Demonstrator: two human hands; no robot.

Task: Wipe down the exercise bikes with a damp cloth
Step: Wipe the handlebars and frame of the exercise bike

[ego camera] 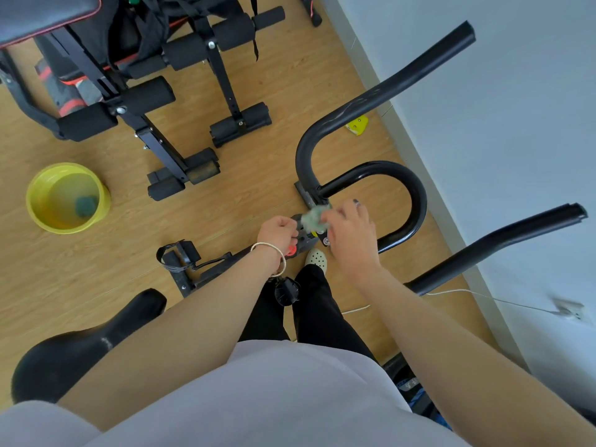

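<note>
I look down on a black exercise bike with curved handlebars (371,101) and a small console block (306,238) at their base. My right hand (350,233) holds a crumpled grey-green cloth (317,216) against the top of that block. My left hand (279,232), a bracelet on its wrist, grips the block's left side with curled fingers. The black saddle (80,343) is at lower left, and a pedal with a strap (179,256) lies left of my arm.
A yellow basin (67,198) with water and a dark sponge stands on the wooden floor at left. A black weight bench (145,75) fills the upper left. The white wall (516,124) runs along the right, with a white cable (451,291) and a yellow object (358,125) near it.
</note>
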